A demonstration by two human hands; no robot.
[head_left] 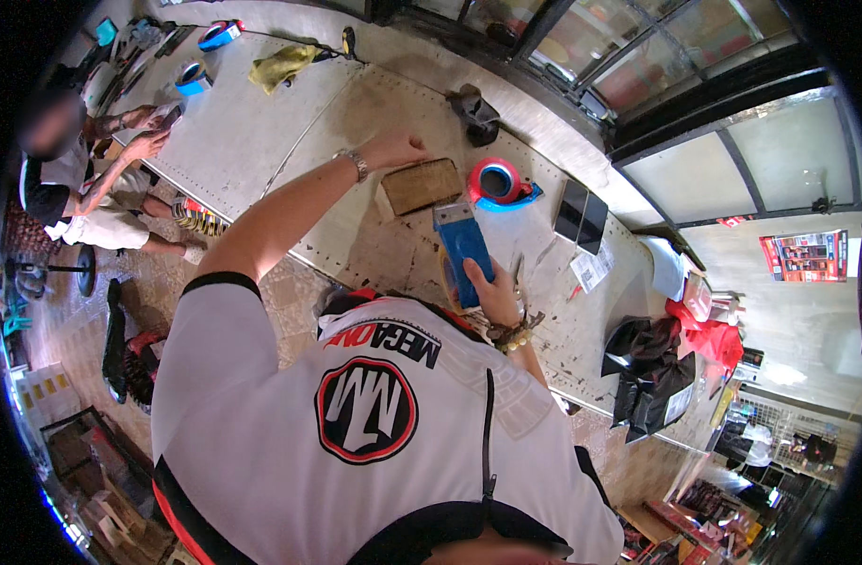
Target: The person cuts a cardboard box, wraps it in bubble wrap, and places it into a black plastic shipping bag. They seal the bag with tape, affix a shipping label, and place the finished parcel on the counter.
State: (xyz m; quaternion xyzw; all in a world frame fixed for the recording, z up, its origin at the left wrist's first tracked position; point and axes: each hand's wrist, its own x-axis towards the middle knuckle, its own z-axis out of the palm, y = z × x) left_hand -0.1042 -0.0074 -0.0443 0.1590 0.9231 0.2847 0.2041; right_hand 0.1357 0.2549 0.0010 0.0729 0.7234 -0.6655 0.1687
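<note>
Brown parcel [422,185] under left hand [390,151], red tape dispenser [500,182] just beside.

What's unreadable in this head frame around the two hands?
- Left hand on the brown parcel: fingertips and contact too small to judge.
- Right hand grips the blue tape dispenser; its roll is hidden behind the body.
- Small papers: too small.
- Table edges bent by fisheye.

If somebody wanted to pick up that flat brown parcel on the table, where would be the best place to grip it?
Probably the brown parcel is best gripped across its two long edges, from above. It lies flat on the table, and only the left hand touches its far corner.
</note>
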